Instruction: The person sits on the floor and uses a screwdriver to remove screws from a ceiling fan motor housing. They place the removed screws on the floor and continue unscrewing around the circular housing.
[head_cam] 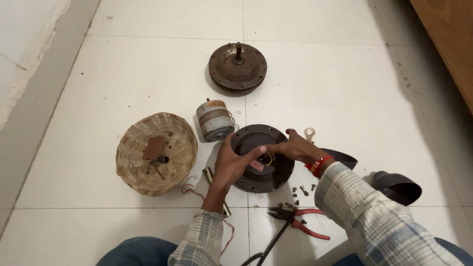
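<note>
Left hand [234, 165] and right hand [295, 148], fingers curled, grip round motor cover [263, 157] on floor. Looks heavy, rigid metal; rim offers best hold. Pliers [300, 221] near.

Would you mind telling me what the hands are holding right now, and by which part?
Both hands rest on the dark round motor cover on the floor: the left hand at its left rim, the right hand over its upper middle. Whether either actually grips it cannot be told.

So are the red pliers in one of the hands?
No, the red pliers lie on the floor tiles, while the left hand and right hand are both at the dark round motor cover.
</note>
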Demonstrator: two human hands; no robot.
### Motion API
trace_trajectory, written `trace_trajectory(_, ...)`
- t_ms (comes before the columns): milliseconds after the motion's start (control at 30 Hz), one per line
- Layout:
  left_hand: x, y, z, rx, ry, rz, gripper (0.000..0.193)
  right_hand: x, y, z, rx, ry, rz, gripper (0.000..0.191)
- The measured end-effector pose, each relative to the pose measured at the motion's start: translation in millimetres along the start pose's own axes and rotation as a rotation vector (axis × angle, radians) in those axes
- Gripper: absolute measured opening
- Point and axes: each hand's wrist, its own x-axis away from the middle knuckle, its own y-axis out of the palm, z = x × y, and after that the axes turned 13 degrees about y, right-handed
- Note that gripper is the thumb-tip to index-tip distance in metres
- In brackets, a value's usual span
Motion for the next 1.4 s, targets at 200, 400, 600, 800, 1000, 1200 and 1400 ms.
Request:
trace_trajectory(200, 6.4, 4.5, 12.1, -0.212, -0.192, -0.002, 0.122, 8.5, -5.1, 0.0, 0.002, 0.040, -0.024, 0.145)
trace_trajectory(400, 8.6, 9.3, 15.4, -0.376, -0.184, 0.040, 0.131, 16.0, -4.5, -5.7, -0.028, 0.037, -0.025, 0.145)
trace_trajectory(600, 5.9, 3.8, 12.9, -0.354, -0.144, 0.049, 0.120, 17.2, -1.6, -4.3, -0.075, 0.024, -0.019, 0.149)
trace_trajectory(800, 11.9, 13.9, 22.2, -0.327, -0.174, 0.064, 0.109, 17.6, -3.2, -2.3, -0.075, 0.111, -0.022, 0.144)
trace_trajectory(1000, 18.3, 19.1, 19.9, -0.427, -0.135, 0.134, 0.112, 9.8, 0.0, 11.1, -0.064, 0.100, -0.031, 0.146)
trace_trajectory(1200, 14.7, 10.4, 15.7, -0.322, -0.258, 0.028, 0.127, 2.6, 2.2, 7.5, -0.038, 0.032, 0.032, 0.152)
trace_trajectory(1400, 9.8, 6.7, 7.4, -0.318, -0.272, -0.042, 0.127, 11.4, 0.6, -1.2, -0.044, 0.047, -0.025, 0.151)
